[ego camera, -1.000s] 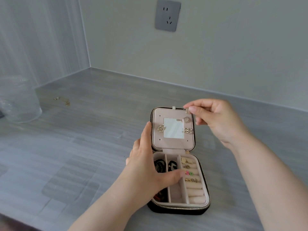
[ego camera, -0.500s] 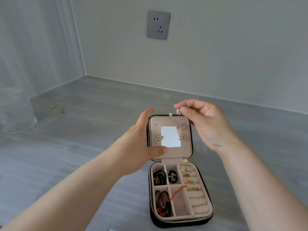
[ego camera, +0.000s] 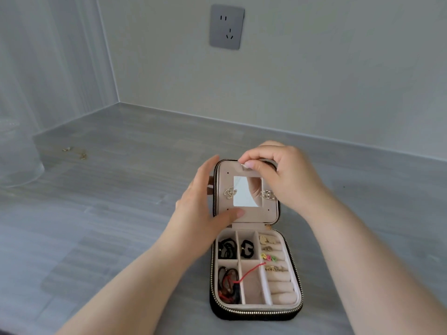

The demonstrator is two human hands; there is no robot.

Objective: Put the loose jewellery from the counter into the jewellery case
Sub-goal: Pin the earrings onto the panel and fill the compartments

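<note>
The black jewellery case (ego camera: 256,311) stands open on the grey counter, its lid (ego camera: 254,215) upright with a small mirror and two sparkly earrings (ego camera: 230,192) pinned beside it. My left hand (ego camera: 200,204) holds the lid's left edge, thumb on its inner face and fingers behind. My right hand (ego camera: 283,175) is over the lid's top edge, thumb and forefinger pinching a small silvery piece (ego camera: 244,165) against the tab there. The tray below holds black hair ties, a red cord and several rings on the rolls.
Loose gold jewellery (ego camera: 76,152) lies on the counter (ego camera: 121,213) far left near the wall corner. A clear glass container (ego camera: 17,155) stands at the left edge. A grey wall socket (ego camera: 227,26) is on the back wall.
My left hand left the tray and took hold of the lid's left side. My right hand moved from the lid's right corner to its top middle. The view has dropped closer.
</note>
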